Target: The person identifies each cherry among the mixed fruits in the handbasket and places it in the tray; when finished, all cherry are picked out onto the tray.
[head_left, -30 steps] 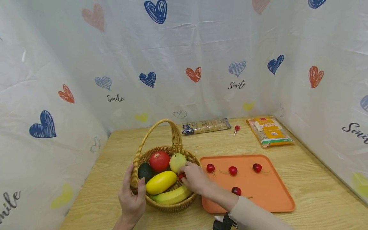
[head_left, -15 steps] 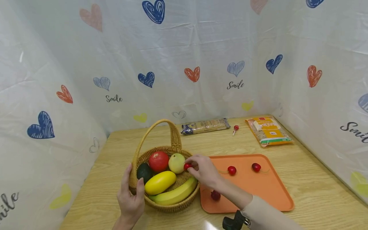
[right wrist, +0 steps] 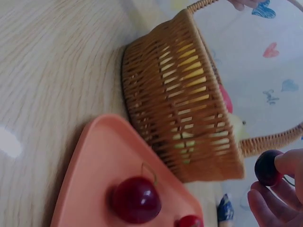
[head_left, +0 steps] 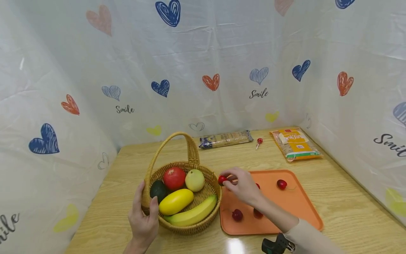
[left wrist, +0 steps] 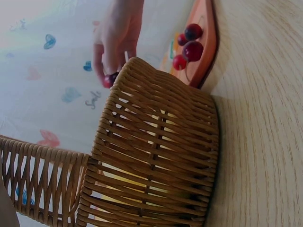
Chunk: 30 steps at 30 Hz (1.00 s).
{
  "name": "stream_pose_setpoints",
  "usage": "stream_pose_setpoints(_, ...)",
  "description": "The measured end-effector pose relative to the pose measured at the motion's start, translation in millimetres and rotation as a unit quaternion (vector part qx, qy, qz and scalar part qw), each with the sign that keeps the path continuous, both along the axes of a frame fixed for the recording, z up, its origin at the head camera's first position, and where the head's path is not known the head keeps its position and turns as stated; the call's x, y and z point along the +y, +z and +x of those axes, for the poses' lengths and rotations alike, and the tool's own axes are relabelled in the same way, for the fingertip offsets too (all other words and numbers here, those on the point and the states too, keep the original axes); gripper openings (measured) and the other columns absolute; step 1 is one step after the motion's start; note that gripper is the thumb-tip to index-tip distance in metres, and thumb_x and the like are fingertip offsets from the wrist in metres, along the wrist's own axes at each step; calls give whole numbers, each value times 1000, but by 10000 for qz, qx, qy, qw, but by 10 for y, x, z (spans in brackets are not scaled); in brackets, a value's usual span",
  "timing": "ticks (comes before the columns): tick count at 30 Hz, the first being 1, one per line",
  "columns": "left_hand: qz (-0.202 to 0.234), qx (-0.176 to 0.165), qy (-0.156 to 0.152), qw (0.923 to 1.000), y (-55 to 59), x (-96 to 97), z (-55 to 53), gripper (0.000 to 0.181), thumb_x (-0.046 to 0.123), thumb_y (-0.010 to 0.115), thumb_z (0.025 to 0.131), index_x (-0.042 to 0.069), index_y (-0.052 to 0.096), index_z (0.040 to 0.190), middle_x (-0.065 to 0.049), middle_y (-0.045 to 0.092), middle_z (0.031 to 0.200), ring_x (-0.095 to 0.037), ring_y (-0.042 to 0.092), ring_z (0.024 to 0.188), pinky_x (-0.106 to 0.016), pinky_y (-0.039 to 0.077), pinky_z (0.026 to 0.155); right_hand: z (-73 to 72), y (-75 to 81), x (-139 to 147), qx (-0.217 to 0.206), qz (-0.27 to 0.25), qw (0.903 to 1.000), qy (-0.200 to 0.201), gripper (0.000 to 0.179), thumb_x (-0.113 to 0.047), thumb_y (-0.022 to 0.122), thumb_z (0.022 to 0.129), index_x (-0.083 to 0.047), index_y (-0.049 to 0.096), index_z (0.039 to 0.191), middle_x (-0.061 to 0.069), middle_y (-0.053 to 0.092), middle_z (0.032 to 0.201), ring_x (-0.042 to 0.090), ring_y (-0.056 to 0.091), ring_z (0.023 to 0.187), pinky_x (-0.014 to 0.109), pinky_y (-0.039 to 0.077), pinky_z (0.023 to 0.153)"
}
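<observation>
My left hand (head_left: pixel 144 220) holds the wicker basket (head_left: pixel 190 229) by its left rim at the foot of the handle, thumb on the inner side. Inside the basket lie a banana (head_left: pixel 193 213), a yellow mango-like fruit (head_left: pixel 176 201), a red pomegranate (head_left: pixel 174 179), a pale green round fruit (head_left: pixel 195 180) and a dark green fruit (head_left: pixel 159 189). My right hand (head_left: pixel 244 187) pinches a cherry (head_left: pixel 221 180) by the basket's right rim, near the orange tray (head_left: pixel 298 218). In the right wrist view this cherry (right wrist: pixel 268 168) sits between thumb and fingers.
Several cherries lie on the tray, among them one cherry (head_left: pixel 237 215) near its left edge and another (head_left: pixel 281 184) towards the back right. Along the back of the table are a noodle packet (head_left: pixel 226 139), a lollipop (head_left: pixel 259 141) and an orange bag (head_left: pixel 296 144).
My right hand has lifted the cherry out of the basket and moved right, to just beyond the rim. The left hand keeps its hold on the basket.
</observation>
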<state>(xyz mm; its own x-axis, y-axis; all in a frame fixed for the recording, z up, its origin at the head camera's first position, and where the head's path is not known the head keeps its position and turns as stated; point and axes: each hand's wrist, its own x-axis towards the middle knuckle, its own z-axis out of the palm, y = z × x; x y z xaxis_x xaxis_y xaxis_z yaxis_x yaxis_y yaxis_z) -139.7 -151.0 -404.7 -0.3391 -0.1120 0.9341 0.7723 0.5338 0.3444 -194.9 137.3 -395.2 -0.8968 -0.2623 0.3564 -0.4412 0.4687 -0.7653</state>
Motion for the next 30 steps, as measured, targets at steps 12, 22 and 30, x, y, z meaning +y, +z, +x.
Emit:
stream_pose_setpoints(12, 64, 93, 29, 9999, 25, 17, 7, 53, 24, 54, 97, -22, 44, 122, 0, 52, 133, -7, 55, 112, -13, 44, 88, 32, -125, 438, -142, 53, 9988, -462, 21, -1, 68, 85, -3, 67, 105, 7, 62, 99, 23, 64, 87, 27, 56, 69)
stream_pose_setpoints(22, 50, 25, 94, 9999, -4, 7, 2, 51, 22, 55, 97, -21, 44, 123, 2, 52, 133, -5, 54, 112, -13, 44, 87, 148, -247, 782, -61, 431, 9929, -1105, 21, -4, 70, 84, -7, 68, 105, 4, 65, 95, 22, 67, 82, 27, 55, 64)
stream_pose_setpoints(30, 53, -21, 81, 10000, -27, -6, -1, 50, 20, 55, 97, -20, 44, 124, -1, 52, 133, -5, 55, 112, -14, 44, 87, 259, -329, 1063, -66, 168, 9930, -1165, 20, 0, 69, 84, -2, 66, 103, 8, 65, 98, 23, 66, 80, 24, 54, 63)
